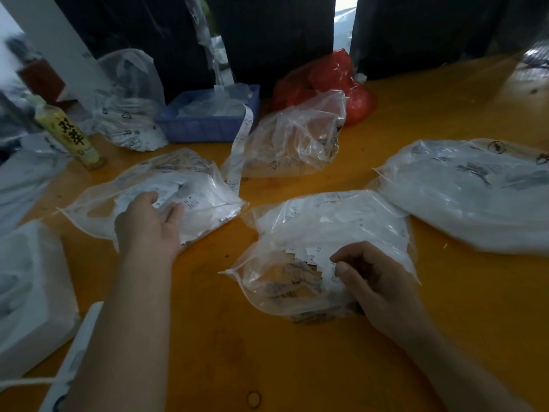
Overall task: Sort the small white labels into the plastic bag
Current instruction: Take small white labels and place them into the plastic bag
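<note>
On the far left of the orange wooden table (445,120) stands a yellow drink bottle (69,133), and behind it a blue plastic basket (208,126) with a long white paper strip (241,144) hanging out. Next, the left hand (148,224) rests on a clear plastic bag full of white labels (154,197); its grip is loose, fingers touching the labels there. In the middle lies a second clear plastic bag (326,233). The right hand (377,281) is at its mouth, its grip pinching a small white label (332,273). I think a label is going in now. Next, the right hand must let go inside, and the left hand must pick another.
</note>
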